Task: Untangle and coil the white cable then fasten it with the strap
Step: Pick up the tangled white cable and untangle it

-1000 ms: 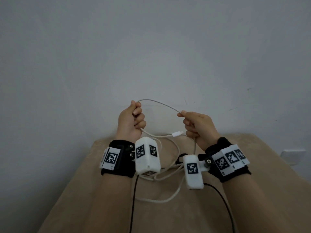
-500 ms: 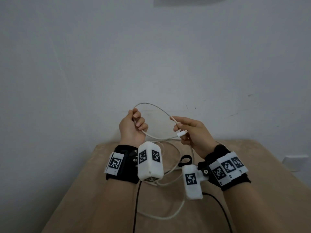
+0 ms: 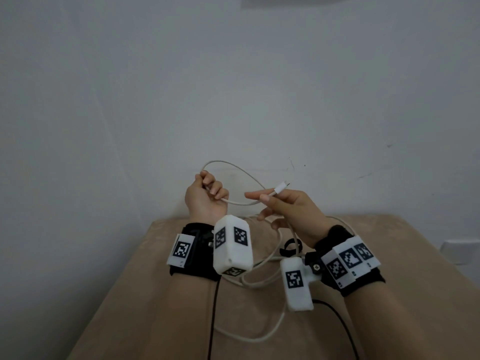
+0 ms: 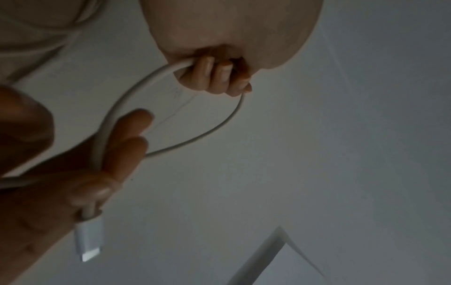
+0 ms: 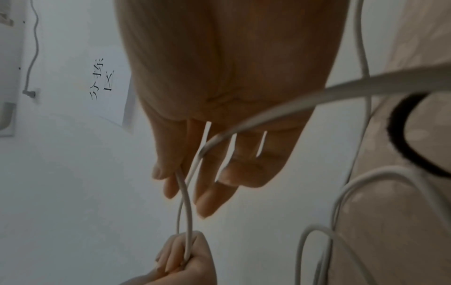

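Note:
The white cable [image 3: 244, 203] arcs in a loop above the beige table [image 3: 389, 255] between my two hands. My left hand [image 3: 205, 198] grips it in a fist, fingers [image 4: 217, 75] curled round it. My right hand [image 3: 285, 206] pinches the cable just behind its plug [image 3: 281, 187] with the thumb, the other fingers [image 5: 207, 192] stretched out. The plug [image 4: 89, 241] points up and to the right. The remaining cable lies in loose loops on the table under my wrists. The black strap [image 3: 283, 250] lies curled in a ring on the table [image 5: 396, 135] below the right hand.
A bare grey wall stands right behind the table. A white socket plate [image 3: 457, 252] sits on the wall at the right. Black cords [image 3: 211, 320] from the wrist cameras run down over the table towards me.
My right hand has slid along the cable to the plug end and lifted it, so the plug now points up instead of hanging. The left hand kept its grip.

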### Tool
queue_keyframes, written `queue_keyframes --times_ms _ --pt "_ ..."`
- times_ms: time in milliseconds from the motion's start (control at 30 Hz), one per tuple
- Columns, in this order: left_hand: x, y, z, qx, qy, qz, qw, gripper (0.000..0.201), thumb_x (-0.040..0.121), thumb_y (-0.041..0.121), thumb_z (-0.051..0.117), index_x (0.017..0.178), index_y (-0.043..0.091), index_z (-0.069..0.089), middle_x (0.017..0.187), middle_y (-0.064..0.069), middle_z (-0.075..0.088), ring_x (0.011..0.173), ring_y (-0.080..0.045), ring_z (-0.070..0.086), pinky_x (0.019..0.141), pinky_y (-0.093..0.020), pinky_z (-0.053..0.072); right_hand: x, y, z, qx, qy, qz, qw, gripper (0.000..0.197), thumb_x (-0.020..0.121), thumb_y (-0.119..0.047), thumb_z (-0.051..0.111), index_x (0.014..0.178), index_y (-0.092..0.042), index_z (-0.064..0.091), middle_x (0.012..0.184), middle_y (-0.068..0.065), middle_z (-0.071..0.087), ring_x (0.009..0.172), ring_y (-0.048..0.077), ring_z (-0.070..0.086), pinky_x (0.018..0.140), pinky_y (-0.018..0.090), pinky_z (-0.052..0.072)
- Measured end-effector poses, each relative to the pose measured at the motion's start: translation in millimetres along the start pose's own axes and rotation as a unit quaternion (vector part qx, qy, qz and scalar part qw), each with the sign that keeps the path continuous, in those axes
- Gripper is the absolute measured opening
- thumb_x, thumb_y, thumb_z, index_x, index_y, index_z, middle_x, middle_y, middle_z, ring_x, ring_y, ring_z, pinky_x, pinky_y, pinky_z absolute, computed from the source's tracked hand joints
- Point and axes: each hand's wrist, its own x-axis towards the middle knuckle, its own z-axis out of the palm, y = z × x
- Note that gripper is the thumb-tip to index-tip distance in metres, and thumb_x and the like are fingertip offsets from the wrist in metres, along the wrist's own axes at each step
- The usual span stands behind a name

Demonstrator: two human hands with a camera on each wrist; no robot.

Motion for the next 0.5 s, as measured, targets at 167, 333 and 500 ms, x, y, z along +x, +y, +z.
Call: queue_keyframes --times_ms 167,333,500 --pt "-4.0 -1.4 4.3 0.111 -0.024 -0.014 0.993 0.032 0.099 0.019 0.032 0.07 0.018 0.045 0.044 0.008 0.036 0.03 -0.006 0.027 0.032 -0.016 0.021 1.7 1.7 -2.1 0.022 0.072 -0.013 0.997 0.018 0.095 -0.02 0.054 0.096 -0.011 0.07 0.115 -0.009 0.07 0.074 0.01 0.066 0.051 0.021 0.044" --pt "-11.4 6.2 5.7 0.29 -0.066 -0.018 0.955 0.029 0.094 0.024 0.043 0.068 0.012 0.051 0.039 0.008 0.026 0.032 -0.007 0.022 0.038 -0.018 0.025 2.8 -1.2 -5.7 0.05 0.121 -0.038 0.991 0.019 0.098 -0.02 0.049 0.087 -0.013 0.063 0.111 0.001 0.072 0.06 0.011 0.059 0.045 0.02 0.04" --pt "-13.7 12.7 1.0 0.387 -0.082 0.001 0.919 0.029 0.097 0.026 0.053 0.074 0.009 0.056 0.039 0.01 0.024 0.032 -0.004 0.021 0.038 -0.016 0.026 2.9 -2.2 -7.9 0.057 0.123 -0.03 0.99 0.023 0.1 -0.018 0.044 0.082 -0.013 0.058 0.102 0.008 0.074 0.05 0.011 0.052 0.04 0.019 0.035"
